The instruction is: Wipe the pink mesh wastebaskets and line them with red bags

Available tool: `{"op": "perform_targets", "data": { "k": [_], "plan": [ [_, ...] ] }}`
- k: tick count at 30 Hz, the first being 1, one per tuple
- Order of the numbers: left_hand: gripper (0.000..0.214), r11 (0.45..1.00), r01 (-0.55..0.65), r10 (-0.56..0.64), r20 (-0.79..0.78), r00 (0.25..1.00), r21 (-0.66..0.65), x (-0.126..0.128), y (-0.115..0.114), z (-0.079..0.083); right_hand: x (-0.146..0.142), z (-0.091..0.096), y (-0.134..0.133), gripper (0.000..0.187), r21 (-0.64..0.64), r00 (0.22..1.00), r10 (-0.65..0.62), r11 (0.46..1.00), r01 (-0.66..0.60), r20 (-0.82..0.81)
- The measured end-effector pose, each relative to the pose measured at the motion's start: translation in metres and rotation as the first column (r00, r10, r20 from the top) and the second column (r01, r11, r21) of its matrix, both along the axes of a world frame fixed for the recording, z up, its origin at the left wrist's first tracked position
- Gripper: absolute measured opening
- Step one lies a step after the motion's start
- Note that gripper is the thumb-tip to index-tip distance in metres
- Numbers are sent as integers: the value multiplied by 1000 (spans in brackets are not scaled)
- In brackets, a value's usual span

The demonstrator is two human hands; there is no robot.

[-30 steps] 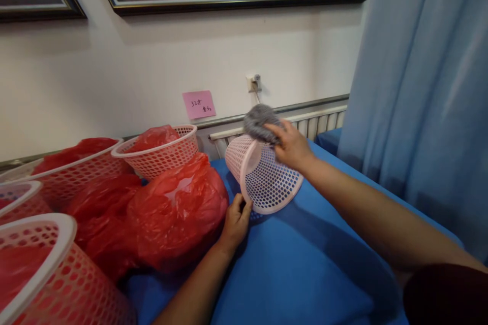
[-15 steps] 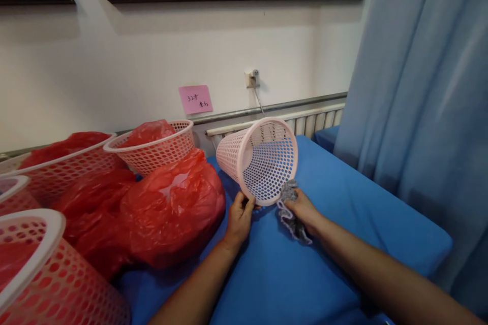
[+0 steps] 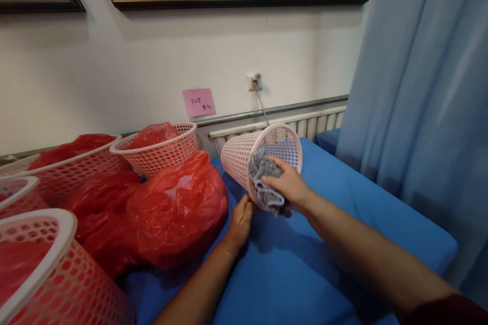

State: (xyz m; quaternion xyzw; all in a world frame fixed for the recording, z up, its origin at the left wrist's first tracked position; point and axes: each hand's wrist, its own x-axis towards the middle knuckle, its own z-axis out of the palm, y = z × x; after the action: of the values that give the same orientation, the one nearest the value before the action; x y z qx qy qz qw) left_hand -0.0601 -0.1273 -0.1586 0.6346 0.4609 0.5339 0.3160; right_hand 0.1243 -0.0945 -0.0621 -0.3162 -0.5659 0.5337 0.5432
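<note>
A pink perforated plastic basket [image 3: 237, 156] lies tilted on its side on the blue-covered bed [image 3: 274, 274], its round mouth facing me. My left hand [image 3: 240, 219] is closed at the lower left of the rim, with its fingertips partly hidden beneath the basket. A crumpled grey cloth [image 3: 267, 165] with a pale lilac edge is bunched in my right hand [image 3: 288, 182]. That hand presses the cloth to the left side of the rim and covers part of the opening.
Left of my arms lies a full red plastic bag [image 3: 177, 213]. Several pink baskets with red bags stand around it, one basket [image 3: 64, 284] close in front. Behind are a radiator [image 3: 324, 121] and a wall socket [image 3: 254, 83]; a blue curtain [image 3: 412, 86] hangs at right.
My right hand has moved the cloth up and left, from the rim's lower right to its left side. My left hand stays at the rim's lower left. The view has shifted slightly.
</note>
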Motion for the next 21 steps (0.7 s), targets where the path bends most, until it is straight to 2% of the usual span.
{"op": "perform_targets", "data": {
  "k": [2,3,5,7,8,9,10,11,13,14,15,16,18,19,21],
  "plan": [
    [37,1000,-14,15,-26,1000,20,2,1,0,5,17,32,54,210,978,-179,966,153,111],
    [35,999,-25,26,-31,999,27,3,1,-1,9,24,45,51,327,949,-277,920,216,151],
    [32,998,-47,48,-30,998,39,4,1,-2,21,35,61,49,546,862,-477,774,321,169],
    [30,997,-66,68,-36,997,50,5,1,-4,31,39,62,52,726,773,-619,595,346,138],
    [30,996,-73,75,-38,996,54,5,1,-4,33,39,56,54,801,753,-643,522,293,143],
    [30,996,-75,77,-40,996,57,6,1,-5,33,38,47,54,864,750,-635,468,183,186],
    [30,995,-78,81,-40,996,59,6,1,-6,30,35,36,52,903,747,-606,428,17,273],
    [30,995,-81,83,-40,996,60,6,1,-7,24,32,25,45,903,722,-572,393,-177,390],
    [32,995,-89,91,-43,995,55,6,1,-8,8,29,5,28,796,597,-529,346,-496,603],
    [33,995,-92,95,-45,994,49,6,0,-8,1,30,0,22,741,533,-528,346,-576,661],
    [33,994,-96,98,-51,994,44,6,0,-8,-4,33,0,21,713,490,-537,365,-599,686],
    [33,994,-99,101,-59,993,42,6,0,-7,-6,40,5,22,720,477,-554,398,-568,682],
    [31,994,-98,101,-80,992,44,6,0,-4,1,58,31,32,782,505,-597,489,-386,623],
    [30,994,-94,98,-87,991,48,6,-1,-2,9,68,49,37,805,525,-624,541,-245,579],
    [29,995,-86,90,-88,992,50,6,-2,1,33,80,90,41,723,548,-625,689,51,556]
  ]
}}
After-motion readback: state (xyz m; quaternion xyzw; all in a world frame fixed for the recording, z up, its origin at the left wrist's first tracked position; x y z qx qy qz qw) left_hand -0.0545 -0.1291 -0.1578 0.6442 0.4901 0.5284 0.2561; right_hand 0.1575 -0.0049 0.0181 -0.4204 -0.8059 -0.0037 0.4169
